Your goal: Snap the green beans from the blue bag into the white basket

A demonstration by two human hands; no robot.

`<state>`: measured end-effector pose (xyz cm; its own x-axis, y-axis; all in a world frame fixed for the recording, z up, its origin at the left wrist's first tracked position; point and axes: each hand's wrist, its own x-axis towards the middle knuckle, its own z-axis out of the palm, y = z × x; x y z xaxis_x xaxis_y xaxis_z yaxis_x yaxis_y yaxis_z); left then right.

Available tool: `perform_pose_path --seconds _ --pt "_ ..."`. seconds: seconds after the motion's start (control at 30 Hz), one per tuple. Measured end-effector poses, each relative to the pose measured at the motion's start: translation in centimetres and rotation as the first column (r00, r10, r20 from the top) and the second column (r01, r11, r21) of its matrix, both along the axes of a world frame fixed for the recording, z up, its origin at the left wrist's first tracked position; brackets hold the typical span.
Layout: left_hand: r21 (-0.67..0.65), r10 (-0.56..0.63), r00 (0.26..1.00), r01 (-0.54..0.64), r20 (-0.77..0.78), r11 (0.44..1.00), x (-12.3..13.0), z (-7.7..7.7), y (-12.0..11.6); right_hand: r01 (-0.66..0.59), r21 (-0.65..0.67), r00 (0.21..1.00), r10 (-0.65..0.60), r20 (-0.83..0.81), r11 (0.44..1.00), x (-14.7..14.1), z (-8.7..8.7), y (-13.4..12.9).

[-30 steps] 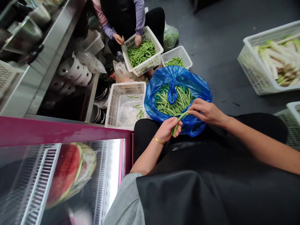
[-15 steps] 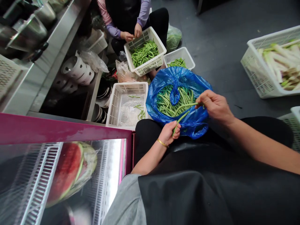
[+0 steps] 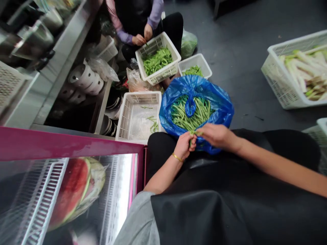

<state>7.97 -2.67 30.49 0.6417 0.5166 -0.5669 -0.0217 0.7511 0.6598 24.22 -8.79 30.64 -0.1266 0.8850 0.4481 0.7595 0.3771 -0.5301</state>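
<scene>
My left hand (image 3: 184, 146) grips a green bean (image 3: 193, 133) at the near rim of a blue plastic bag (image 3: 222, 105) full of long green beans. My right hand (image 3: 216, 135) meets it from the right, and its fingers pinch the same bean's upper end. Both hands sit just above my black-clad lap. Left of the bag stands a white basket (image 3: 127, 117) with a few bean pieces in it.
Across from me a person's hands (image 3: 143, 35) work over a white basket of beans (image 3: 157, 58), with a smaller basket (image 3: 195, 66) beside it. A basket of pale stalks (image 3: 301, 73) stands right. A glass-topped case (image 3: 63, 190) holding cut watermelon is at my left.
My right hand, which had lifted away toward the bag's right side, has come back down to my left hand and closed on the bean's end. The view shifted slightly.
</scene>
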Motion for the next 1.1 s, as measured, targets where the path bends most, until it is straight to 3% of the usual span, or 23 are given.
perform_pose_path --seconds 0.13,0.23,0.3,0.43,0.53,0.6,0.7,0.8,0.87,0.97,1.1 --pt "-0.175 0.191 0.978 -0.203 -0.084 0.963 0.3 -0.9 -0.3 -0.173 0.2 0.922 0.088 0.376 0.964 -2.3 -0.2 -0.3" --pt "-0.288 0.224 0.974 -0.226 -0.042 0.93 0.2 -2.0 0.8 -0.251 0.13 0.842 0.15 0.518 0.959 -3.1 -0.8 1.0" --pt "-0.265 0.227 0.973 -0.21 0.037 0.941 0.0 -2.2 1.5 -0.267 0.087 0.83 0.183 0.527 0.96 -3.1 -0.9 1.8" --pt "-0.06 0.192 0.981 -0.191 0.013 0.98 -0.3 -1.3 1.4 -0.258 0.073 0.926 0.225 0.302 0.963 -1.4 -0.6 1.7" --pt "-0.094 0.157 0.988 -0.157 -0.011 0.983 -0.2 -1.2 1.4 -0.107 0.007 0.993 0.107 -0.049 0.994 0.5 -1.3 0.6" --pt "-0.143 0.182 0.983 -0.185 -0.034 0.972 0.1 -1.7 1.7 0.01 -0.097 0.964 -0.036 -0.264 0.995 1.1 -2.0 -0.2" --pt "-0.244 0.21 0.978 -0.204 -0.001 0.948 0.5 -2.4 1.6 0.085 -0.233 0.877 -0.184 -0.444 0.969 0.7 -2.6 -1.5" --pt "-0.347 0.073 0.997 -0.062 0.018 0.936 0.8 -2.8 0.9 0.097 -0.23 0.856 -0.199 -0.477 0.968 -0.4 -2.8 -2.2" --pt "-0.313 0.034 0.999 -0.022 0.033 0.949 0.9 -2.9 0.3 0.09 -0.22 0.87 -0.185 -0.456 0.971 -0.9 -3.0 -2.4" --pt "-0.091 0.118 0.99 -0.111 0.079 0.99 0.8 -2.7 -0.1 0.104 -0.334 0.85 -0.258 -0.459 0.937 -0.9 -3.0 -2.7" --pt "0.213 0.19 0.98 -0.198 0.057 0.957 0.5 -1.9 -0.3 0.047 -0.459 0.885 -0.25 -0.392 0.887 -0.6 -1.8 -3.6"
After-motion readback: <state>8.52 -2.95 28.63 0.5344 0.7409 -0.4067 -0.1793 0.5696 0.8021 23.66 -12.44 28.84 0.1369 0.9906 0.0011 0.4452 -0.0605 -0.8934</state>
